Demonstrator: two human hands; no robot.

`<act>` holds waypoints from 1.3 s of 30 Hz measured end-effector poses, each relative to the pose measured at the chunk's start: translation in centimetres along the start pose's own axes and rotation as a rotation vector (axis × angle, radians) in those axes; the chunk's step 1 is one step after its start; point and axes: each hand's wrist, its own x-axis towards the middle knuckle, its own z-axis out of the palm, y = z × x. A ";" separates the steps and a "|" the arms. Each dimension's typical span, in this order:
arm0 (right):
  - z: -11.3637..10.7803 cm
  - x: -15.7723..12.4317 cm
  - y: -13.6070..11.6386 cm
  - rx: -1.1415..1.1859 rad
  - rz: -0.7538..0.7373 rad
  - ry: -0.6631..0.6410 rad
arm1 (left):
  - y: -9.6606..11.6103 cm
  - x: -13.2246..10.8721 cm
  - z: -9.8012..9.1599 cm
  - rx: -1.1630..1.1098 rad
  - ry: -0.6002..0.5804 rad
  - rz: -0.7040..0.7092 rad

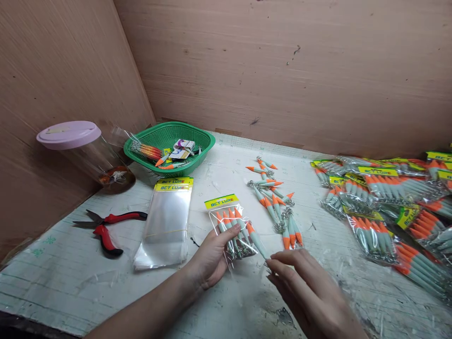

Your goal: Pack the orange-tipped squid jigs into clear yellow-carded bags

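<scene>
Pale and scratched, the surface carries everything, and at its near edge lies the clear bag with the yellow header. My left hand grasps the bag at its open lower end, thumb on top, with several orange-and-grey lures already inside. One more lure lies slanted at the mouth, partly out. The fingertips of my right hand meet at its hook end; I cannot tell whether they pinch it or only touch.

To do this well, I judge that the mouth should be held wide and flat and the lure fed orange tip first, in line with the others. That way the hooks trail and do not snag the film.

Just beyond the bag lie the loose lures, scattered. To the left are the empty bags in a banded stack, then red-handled pliers. Farther back stand a green basket of oddments and a clear jar with a pink lid. Filled packs pile up on the right. Bare plywood walls close the corner.
</scene>
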 end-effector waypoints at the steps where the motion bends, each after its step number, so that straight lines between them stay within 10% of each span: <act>1: -0.1 0.2 0.0 0.027 0.013 0.005 | 0.0 0.0 0.0 0.016 -0.003 0.015; 18: 0.6 0.6 0.5 -0.035 -0.129 0.065 | 0.0 -0.2 0.0 0.056 0.006 -0.038; 39: 1.4 -0.1 -0.5 0.119 0.153 0.185 | -0.3 -0.5 0.1 0.111 -0.115 -0.075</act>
